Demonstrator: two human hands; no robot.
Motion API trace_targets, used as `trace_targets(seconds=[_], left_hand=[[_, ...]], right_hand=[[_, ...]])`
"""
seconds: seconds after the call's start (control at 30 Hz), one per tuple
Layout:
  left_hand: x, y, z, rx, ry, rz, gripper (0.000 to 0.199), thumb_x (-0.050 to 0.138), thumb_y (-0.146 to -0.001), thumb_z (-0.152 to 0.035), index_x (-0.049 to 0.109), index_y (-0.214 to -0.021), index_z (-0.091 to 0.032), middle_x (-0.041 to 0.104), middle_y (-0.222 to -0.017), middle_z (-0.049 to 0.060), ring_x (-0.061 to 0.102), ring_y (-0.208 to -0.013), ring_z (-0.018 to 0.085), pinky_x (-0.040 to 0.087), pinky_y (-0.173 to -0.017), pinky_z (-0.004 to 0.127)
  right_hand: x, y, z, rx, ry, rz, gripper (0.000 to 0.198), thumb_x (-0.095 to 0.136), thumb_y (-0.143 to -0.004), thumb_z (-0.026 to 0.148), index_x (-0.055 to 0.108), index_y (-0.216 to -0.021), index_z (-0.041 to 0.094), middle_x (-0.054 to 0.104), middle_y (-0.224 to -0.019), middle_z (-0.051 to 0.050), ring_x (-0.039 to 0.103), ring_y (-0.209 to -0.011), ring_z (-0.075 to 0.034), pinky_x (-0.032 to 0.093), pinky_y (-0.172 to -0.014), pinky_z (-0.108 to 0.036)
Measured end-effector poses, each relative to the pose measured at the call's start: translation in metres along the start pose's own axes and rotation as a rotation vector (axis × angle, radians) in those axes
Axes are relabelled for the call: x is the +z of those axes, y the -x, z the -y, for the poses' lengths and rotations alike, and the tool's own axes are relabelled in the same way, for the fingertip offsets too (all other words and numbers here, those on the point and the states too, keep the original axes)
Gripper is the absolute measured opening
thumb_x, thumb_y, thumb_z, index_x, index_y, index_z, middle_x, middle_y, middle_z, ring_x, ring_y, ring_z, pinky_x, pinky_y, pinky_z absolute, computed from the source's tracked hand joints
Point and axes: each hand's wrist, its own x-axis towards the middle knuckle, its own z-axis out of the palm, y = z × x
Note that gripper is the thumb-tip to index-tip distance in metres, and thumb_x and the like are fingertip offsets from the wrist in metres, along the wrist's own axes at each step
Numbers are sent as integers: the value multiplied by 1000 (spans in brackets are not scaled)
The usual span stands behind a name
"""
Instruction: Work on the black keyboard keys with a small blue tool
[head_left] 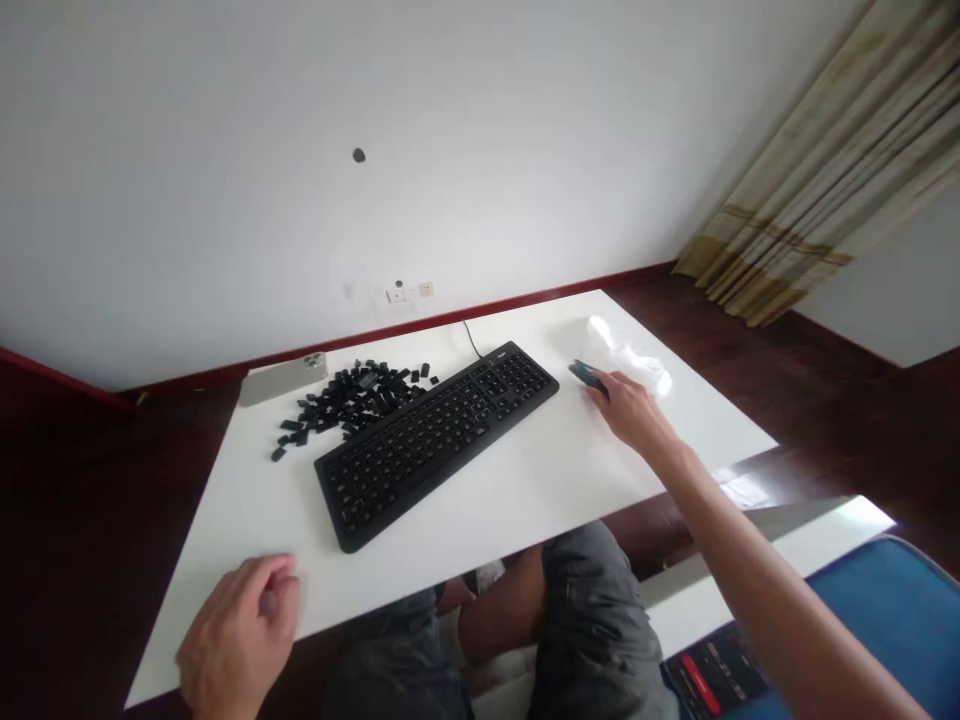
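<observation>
A black keyboard point(435, 435) lies diagonally on the white table point(525, 490). Behind its left end sits a heap of several loose black keycaps point(349, 398). My right hand point(634, 412) reaches out to the right of the keyboard, its fingertips on a small dark tool point(587, 376) beside a clear plastic bag point(630, 352). My left hand point(238, 630) rests at the near left edge of the table with fingers curled loosely; nothing shows in it.
A phone point(283, 378) lies face down at the back left corner. The keyboard cable point(471, 338) runs off the back edge toward the wall. A blue seat point(892, 610) stands at lower right, curtains point(832, 190) at upper right. My knees are under the table.
</observation>
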Motion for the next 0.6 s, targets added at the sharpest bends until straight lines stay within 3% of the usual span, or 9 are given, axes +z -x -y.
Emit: trace_targets(seconds=[0.13, 0.23, 0.37, 0.5, 0.6], left_hand=[[0, 0, -3, 17, 39, -30, 20, 53, -102, -25, 71, -95, -23, 76, -88, 2, 68, -76, 20, 46, -70, 32], [1, 0, -5, 23, 38, -52, 18, 53, -102, -22, 70, -96, -23, 76, -89, 2, 68, -79, 21, 45, -72, 32], [1, -1, -6, 15, 47, -49, 18, 54, -102, -20, 70, -95, -24, 74, -85, 1, 66, -77, 21, 43, -72, 33], [2, 0, -5, 28, 54, -49, 18, 54, -102, -19, 69, -94, -24, 72, -83, 0, 65, -76, 20, 42, -73, 34], [2, 1, -4, 38, 53, -69, 18, 55, -103, -19, 69, -93, -24, 72, -82, 0, 64, -77, 21, 42, -73, 34]], right_hand=[[-6, -26, -8, -26, 41, 18, 44, 39, -112, 31, 80, -115, 16, 78, -120, -17, 73, -108, -30, 54, -93, -39], [-9, -44, -11, 80, 149, 82, 32, 55, -102, 22, 82, -117, 15, 79, -120, -19, 75, -103, -30, 54, -86, -36], [-10, -57, -9, 111, 164, 131, 28, 63, -92, 15, 86, -109, 18, 82, -100, -16, 76, -89, -29, 53, -77, -34], [-23, -62, -2, 133, 157, 91, 23, 65, -87, 13, 83, -101, 16, 82, -93, -15, 76, -87, -28, 51, -74, -33], [-33, -57, 14, 148, -17, -56, 17, 63, -94, 25, 76, -103, 18, 81, -93, -12, 76, -85, -25, 51, -73, -31]])
